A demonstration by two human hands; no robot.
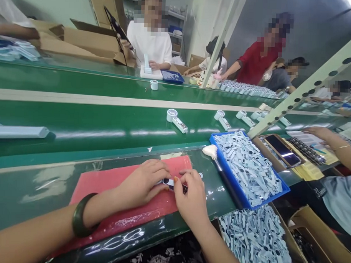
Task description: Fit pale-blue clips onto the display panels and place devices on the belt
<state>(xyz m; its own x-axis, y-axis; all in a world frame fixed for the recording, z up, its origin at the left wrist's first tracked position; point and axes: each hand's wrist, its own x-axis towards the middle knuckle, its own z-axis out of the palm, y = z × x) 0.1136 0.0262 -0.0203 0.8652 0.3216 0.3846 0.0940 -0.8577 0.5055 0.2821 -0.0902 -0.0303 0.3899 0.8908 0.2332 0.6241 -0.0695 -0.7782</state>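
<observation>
On a red mat (116,183), my left hand (146,180) is closed around a small handheld fan (171,184), hiding most of it. Between my hands I see a pale strip with a dark oval and a dark inner part of the handle. My right hand (192,195) pinches the same fan from the right, thumb and forefinger on the handle. A small pale ring-like bit (201,175) lies just beyond my right fingers.
To the right sits a blue tray (214,138) heaped with pale blue strips; a box of similar strips (255,238) stands below. A black-handled brush (222,173) lies beside the tray. Fans (180,125) with exposed handles rest on the green belt (121,124). Co-workers sit and stand around.
</observation>
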